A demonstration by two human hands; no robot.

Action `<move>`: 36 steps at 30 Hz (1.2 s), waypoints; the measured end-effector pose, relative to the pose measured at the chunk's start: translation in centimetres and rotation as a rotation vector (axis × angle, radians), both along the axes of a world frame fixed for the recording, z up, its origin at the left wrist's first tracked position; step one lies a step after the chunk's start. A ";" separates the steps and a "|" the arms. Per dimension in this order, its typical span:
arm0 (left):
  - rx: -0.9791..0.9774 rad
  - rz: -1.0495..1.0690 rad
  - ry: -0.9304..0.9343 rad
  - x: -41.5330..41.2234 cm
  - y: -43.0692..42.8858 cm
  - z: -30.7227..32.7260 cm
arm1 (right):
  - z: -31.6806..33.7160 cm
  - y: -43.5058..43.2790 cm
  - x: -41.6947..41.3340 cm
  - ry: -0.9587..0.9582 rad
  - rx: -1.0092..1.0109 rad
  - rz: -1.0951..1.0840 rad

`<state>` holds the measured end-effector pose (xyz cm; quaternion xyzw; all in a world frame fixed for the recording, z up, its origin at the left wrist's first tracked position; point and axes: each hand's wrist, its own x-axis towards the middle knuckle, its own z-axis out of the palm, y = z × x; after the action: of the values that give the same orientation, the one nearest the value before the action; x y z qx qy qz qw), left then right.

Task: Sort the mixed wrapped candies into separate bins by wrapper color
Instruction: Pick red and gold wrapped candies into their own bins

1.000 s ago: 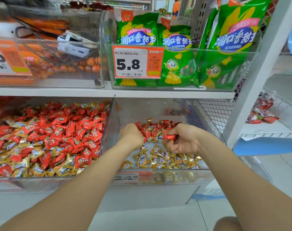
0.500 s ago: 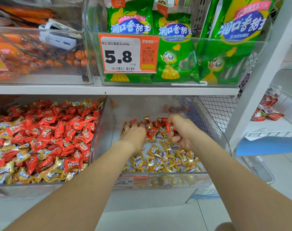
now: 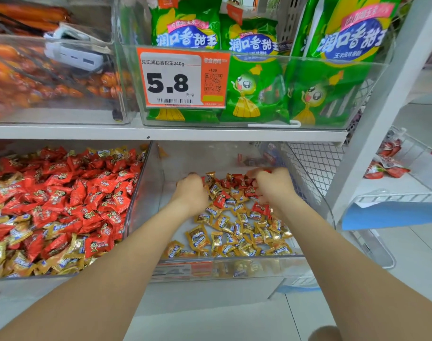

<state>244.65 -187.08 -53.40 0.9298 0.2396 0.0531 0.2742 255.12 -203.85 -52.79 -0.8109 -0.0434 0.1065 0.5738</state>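
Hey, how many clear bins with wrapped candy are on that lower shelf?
2. The left clear plastic bin holds mostly red-wrapped candies; the right clear plastic bin, mostly gold-wrapped candies, has the left hand and right hand inside. More may be off-frame.

The left hand (image 3: 192, 190) hides its own fingers; the right hand (image 3: 274, 188) mostly covers its red candy (image 3: 266, 171).

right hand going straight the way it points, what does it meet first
The right hand would likely meet the red wrapped candies ahead, then the clear plastic bin's back wall; depth unclear.
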 end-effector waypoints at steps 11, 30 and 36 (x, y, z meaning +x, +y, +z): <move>0.029 -0.077 0.091 1.6 -0.8 -0.8 | -0.3 -2.7 0.1 -0.397 -1.016 0.477; 0.133 -0.109 -0.021 3.3 0.1 -2.2 | -1.3 -2.6 0.7 -0.395 -0.778 0.336; 0.249 -0.142 0.046 3.2 -0.5 -1.9 | -2.0 -2.1 1.2 -0.493 -0.823 0.273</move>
<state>247.82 -187.53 -55.28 0.9722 0.1711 0.0417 0.1543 256.33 -205.90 -54.75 -0.9581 -0.2379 -0.0059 0.1596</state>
